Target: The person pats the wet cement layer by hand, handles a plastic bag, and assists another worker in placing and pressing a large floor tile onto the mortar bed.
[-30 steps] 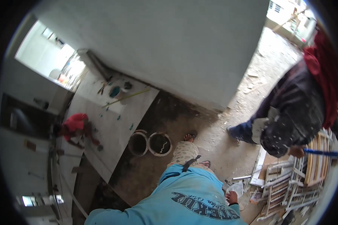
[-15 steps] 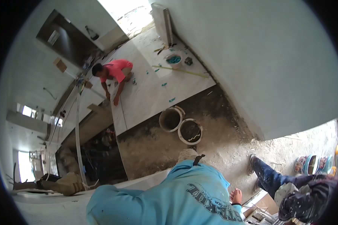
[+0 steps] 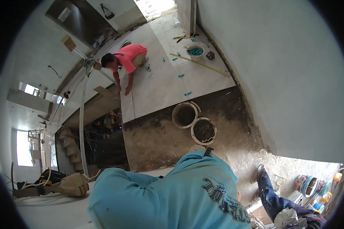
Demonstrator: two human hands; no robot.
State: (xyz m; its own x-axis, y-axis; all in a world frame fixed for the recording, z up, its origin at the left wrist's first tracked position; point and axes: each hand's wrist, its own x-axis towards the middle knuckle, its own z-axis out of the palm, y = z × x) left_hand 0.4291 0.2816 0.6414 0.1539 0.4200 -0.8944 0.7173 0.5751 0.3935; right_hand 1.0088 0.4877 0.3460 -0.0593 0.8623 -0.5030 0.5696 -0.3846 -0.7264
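Only a sliver of my right hand (image 3: 239, 195) shows past the edge of my teal shirt (image 3: 179, 191); its fingers and anything in them are hidden. My left hand is out of view, with the teal sleeve (image 3: 111, 194) bent at the lower left. Two round buckets stand side by side on the bare floor in front of me. The farther bucket (image 3: 185, 115) looks dark inside, and the nearer one (image 3: 203, 131) holds dark material with a pale strand at its rim.
A person in a pink shirt (image 3: 132, 57) crouches on pale tiles (image 3: 156, 99), hands at a tile edge. A tub of teal pieces (image 3: 195, 52) and a yellow-green strip (image 3: 202, 65) lie beyond. Another person's leg (image 3: 269, 191) is at right. A dark opening (image 3: 105, 145) lies left.
The view has swung left, away from the person in dark clothes and the stacked frames. My right hand, seen earlier beside my shirt, is now almost wholly hidden. The crouching person stays at the tile edge.
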